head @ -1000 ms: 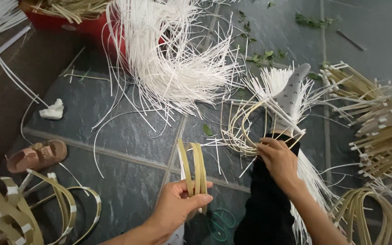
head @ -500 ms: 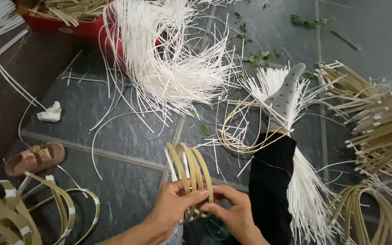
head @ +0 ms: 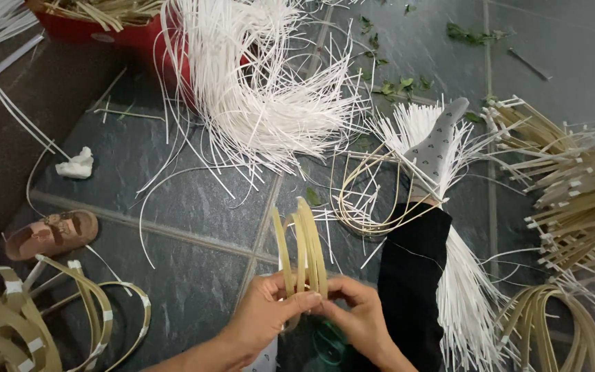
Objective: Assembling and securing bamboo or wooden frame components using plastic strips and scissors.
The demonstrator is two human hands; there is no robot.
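My left hand (head: 268, 313) and my right hand (head: 355, 318) meet at the bottom centre, both gripping the lower end of a small bundle of tan cane loops (head: 301, 244) that stands upright between them. Something green (head: 328, 342) lies just below the hands, partly hidden. To the right, my leg in a black trouser (head: 411, 275) and grey patterned sock (head: 435, 148) stretches out over a sheaf of white strips (head: 466, 296). A coil of thin tan cane (head: 366, 200) lies beside the foot.
A big pile of white strips (head: 256, 89) spills from a red tub (head: 115, 34) at the top. Taped cane hoops (head: 43, 324) lie bottom left, a brown sandal (head: 49, 233) and white scrap (head: 76, 165) nearby. Tan splints (head: 573, 193) stack at right. Green leaves (head: 394, 86) dot the slate floor.
My right hand left the strips by the leg and came over to the cane loops. Both hands now hold the bundle, which stands more upright.
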